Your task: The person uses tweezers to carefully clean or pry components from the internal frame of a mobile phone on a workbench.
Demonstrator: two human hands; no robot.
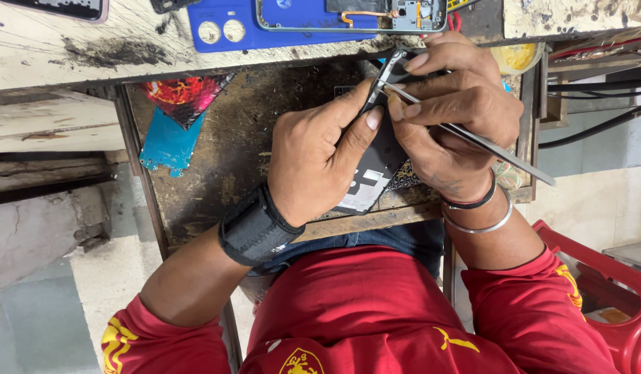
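A dark flat phone part (376,166) is gripped by the left hand (313,163) over the worn wooden bench (216,159); thin steel tweezers (466,135) are pinched by the right hand (459,118). A slip of the tips could probably scratch it.

You hold a dark phone circuit board (376,163), flat and rectangular with a pale lower end, tilted over the open drawer (216,159). Your slim metal tweezers (473,138) lie slantwise, tips meeting the board's upper edge, handle trailing to your right.
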